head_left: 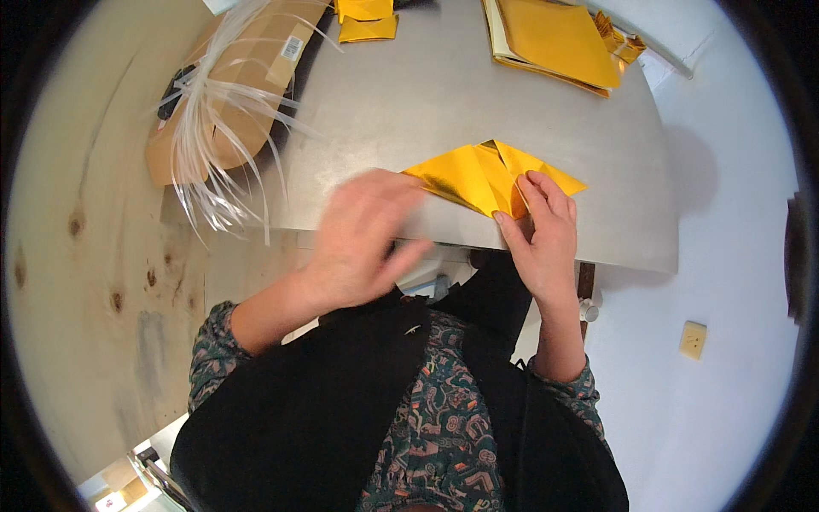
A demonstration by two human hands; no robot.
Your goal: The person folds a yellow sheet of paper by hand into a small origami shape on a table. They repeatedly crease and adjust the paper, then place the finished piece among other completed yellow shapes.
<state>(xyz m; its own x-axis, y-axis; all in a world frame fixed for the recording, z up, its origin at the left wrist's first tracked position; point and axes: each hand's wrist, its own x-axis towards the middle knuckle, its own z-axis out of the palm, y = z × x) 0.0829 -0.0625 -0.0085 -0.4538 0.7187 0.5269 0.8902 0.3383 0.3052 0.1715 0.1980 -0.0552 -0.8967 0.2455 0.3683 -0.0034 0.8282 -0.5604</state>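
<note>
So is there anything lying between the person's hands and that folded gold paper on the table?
Nothing visible does. The right hand already presses its fingers on the folded gold paper at the near edge of the grey table. The left hand, blurred, is beside the paper's left corner, with only bare tabletop there.

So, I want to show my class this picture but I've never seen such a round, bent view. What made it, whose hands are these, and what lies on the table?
A wide fisheye camera worn on a person's head looks down, so straight edges curve. The two bare hands are that person's own. The right hand presses on a folded gold foil sheet at the near edge of the grey metal table. The left hand is blurred beside it; whether it touches the sheet I cannot tell. Farther back lie a stack of gold sheets, smaller gold pieces, and a brown cardboard box with white plastic strips.
</note>
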